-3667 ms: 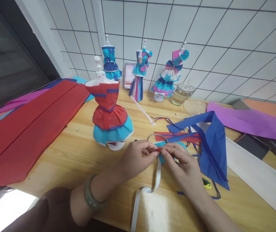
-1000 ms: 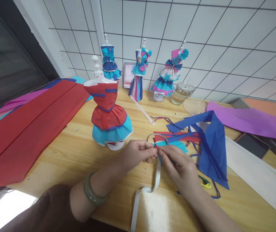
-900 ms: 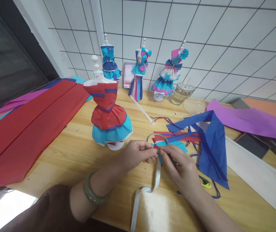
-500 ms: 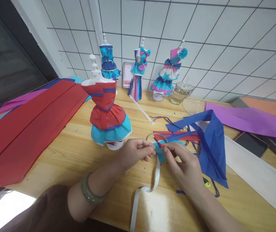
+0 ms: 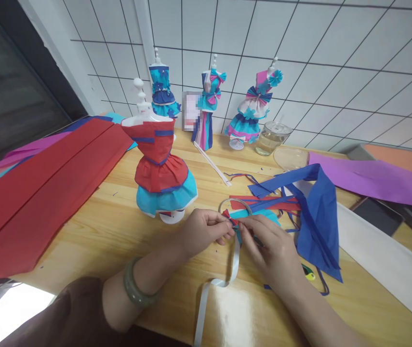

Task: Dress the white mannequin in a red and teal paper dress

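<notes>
The left grip [image 5: 204, 232] and right grip [image 5: 271, 243] pinch close together, forearms apart.

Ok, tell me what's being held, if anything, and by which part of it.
A small red-and-blue piece, pinched at its near end by the left hand and the right hand; the exact grip is partly hidden.

I get soft, even light, white glare on the near table [image 5: 232, 313], one pixelated patch [image 5: 190, 111], and wide-angle stretching toward the edges.
</notes>
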Available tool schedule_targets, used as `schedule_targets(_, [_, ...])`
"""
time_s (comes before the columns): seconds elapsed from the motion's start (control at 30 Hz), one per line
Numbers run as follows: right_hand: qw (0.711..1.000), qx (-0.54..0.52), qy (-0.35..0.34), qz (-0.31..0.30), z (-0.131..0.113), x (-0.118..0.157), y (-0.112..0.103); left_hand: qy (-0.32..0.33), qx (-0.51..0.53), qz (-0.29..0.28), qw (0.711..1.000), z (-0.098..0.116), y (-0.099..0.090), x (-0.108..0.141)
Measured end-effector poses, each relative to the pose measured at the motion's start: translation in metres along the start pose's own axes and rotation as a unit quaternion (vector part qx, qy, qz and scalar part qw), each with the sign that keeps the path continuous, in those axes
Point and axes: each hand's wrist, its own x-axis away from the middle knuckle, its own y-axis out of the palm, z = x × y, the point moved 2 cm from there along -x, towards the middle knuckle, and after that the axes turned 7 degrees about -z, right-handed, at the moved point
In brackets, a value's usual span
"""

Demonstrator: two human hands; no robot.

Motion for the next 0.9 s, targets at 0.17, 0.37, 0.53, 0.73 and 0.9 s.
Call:
schedule_targets(0.17, [1.0, 0.009, -0.004, 0.001, 0.0004, 0.0, 0.0, -0.006, -0.017, -0.002, 1.0, 0.0024, 0.0004, 0.0011])
schedule_targets(0.37, [1.0, 0.019, -0.006, -0.002, -0.0027, -0.0009, -0.001, -0.009, -0.014, -0.003, 1.0, 0.0022, 0.0008, 0.0009])
schedule_targets(0.53, [0.999, 0.035, -0.016, 0.006, -0.002, -0.0006, -0.0009, -0.013, -0.028, 0.001, 1.0, 0.0001, -0.0003, -0.0001])
schedule_targets(0.73, [0.997, 0.066, -0.029, 0.006, 0.0016, -0.0003, -0.0031, -0.024, -0.033, -0.029, 0.999, -0.003, -0.0011, 0.0017])
schedule_targets(0.9, [0.995, 0.087, -0.044, 0.005, 0.0022, -0.0006, -0.005, -0.046, -0.024, -0.055, 0.997, -0.0012, -0.0008, 0.0019])
